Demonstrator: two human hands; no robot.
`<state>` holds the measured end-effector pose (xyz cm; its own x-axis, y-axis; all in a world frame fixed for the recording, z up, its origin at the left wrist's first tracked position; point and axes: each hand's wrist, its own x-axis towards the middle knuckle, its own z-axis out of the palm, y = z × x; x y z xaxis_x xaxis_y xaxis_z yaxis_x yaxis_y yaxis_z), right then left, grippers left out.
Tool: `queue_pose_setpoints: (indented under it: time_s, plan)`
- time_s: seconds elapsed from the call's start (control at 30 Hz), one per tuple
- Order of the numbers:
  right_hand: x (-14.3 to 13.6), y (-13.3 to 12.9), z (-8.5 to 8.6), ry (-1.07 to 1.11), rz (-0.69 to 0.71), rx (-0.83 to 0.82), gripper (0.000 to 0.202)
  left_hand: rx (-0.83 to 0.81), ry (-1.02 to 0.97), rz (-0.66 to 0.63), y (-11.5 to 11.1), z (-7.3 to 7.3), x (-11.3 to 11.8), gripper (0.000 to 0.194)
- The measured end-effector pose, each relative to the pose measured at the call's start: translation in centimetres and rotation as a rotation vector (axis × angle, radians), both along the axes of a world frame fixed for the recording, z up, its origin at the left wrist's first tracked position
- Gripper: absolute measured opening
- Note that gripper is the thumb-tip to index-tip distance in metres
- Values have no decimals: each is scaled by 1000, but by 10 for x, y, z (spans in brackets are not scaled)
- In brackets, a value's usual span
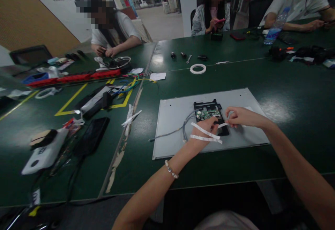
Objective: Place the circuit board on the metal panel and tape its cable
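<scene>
My left hand [204, 128] is closed over the front of a black plastic frame with a green circuit board [208, 114] in it. Two strips of white tape [205, 138] lie stuck across the back of that hand and wrist. Between my two hands runs a short piece of white tape [223, 125]; my right hand [235, 117] pinches one end, and the left fingertips are at the other. The frame rests on a flat light-grey panel [172, 118]. Grey cables [170, 132] lead off the board to the left.
Beyond the panel lie a roll of white tape [198, 69], a small wrench [188, 59] and several dark parts. To the left are a black phone [91, 136], a white device [44, 155] and a red strip [89, 76]. A bottle [274, 29] stands far right. Several people sit opposite.
</scene>
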<state>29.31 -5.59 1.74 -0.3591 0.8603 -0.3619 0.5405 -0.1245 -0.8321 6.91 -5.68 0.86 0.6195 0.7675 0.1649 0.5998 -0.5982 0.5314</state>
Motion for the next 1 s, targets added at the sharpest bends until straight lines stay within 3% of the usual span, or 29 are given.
queue_pose_setpoints:
  time_s: [0.47,1.0]
  plan:
    - [2,1,3,-32,4,-20,25,124,143,-71,2,-9,0,15]
    - [2,-2,18,70,24,27,29,74,-176,-88,5,-10,-1,18]
